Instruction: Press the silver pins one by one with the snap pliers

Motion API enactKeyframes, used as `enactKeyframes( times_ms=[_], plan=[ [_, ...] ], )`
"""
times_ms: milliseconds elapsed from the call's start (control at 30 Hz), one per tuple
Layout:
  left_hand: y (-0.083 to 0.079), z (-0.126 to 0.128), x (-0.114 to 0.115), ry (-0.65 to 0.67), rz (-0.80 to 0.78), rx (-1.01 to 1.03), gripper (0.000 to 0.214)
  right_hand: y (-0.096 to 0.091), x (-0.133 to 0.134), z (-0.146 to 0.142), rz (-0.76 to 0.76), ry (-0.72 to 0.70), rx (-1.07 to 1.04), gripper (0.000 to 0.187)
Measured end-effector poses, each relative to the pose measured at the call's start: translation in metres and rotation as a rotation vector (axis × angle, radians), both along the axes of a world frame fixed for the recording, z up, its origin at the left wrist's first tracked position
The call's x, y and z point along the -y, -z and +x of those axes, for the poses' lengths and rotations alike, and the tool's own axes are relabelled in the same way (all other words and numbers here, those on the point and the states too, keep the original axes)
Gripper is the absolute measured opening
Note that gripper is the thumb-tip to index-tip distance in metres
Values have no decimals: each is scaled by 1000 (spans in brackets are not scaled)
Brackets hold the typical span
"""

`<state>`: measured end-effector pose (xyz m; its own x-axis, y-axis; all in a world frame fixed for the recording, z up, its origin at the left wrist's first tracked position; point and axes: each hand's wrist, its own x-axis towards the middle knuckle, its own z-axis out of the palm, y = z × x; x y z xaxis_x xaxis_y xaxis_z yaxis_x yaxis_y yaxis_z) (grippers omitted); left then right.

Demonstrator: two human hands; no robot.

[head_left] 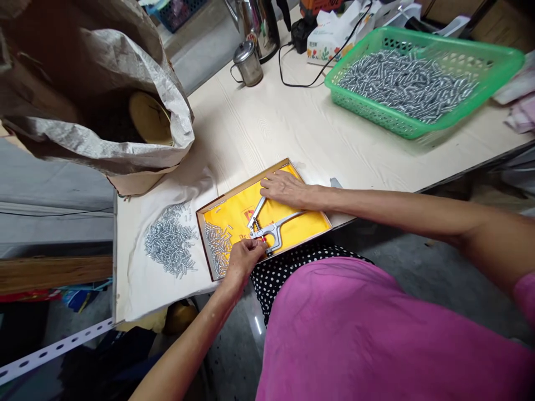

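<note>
Nearby, green basket (438, 38), paper sack (104, 146), left hand (244, 259) pinching pliers (272, 229) head, right hand (286, 189) flat on handle.

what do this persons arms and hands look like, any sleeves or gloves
Both arms are bare down to the hands: no gloves or watch show on the left hand or the right hand. A short pink sleeve covers only the top of the right arm; the left arm's sleeve is out of view.
</note>
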<state>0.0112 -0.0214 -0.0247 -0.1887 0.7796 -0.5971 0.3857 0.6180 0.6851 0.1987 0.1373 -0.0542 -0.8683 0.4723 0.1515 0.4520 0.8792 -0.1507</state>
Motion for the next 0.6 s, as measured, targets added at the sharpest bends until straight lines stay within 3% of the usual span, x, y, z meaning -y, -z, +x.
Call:
enactKeyframes(
  times_ms=[167, 333, 467, 600],
  plan=[
    [0, 0, -1, 29, 0, -64, 33, -8, -14, -3, 147, -28, 69, 27],
    [-2, 2, -1, 27, -2, -69, 33, -10, -6, 18, 31, 20, 65, 23],
    [1, 1, 0, 4, -1, -62, 33, -6, 2, 37, -51, -61, 19, 64],
    [-1, 3, 0, -13, -6, -66, 32, -6, 9, 44, -79, -99, 21, 81]
  ],
)
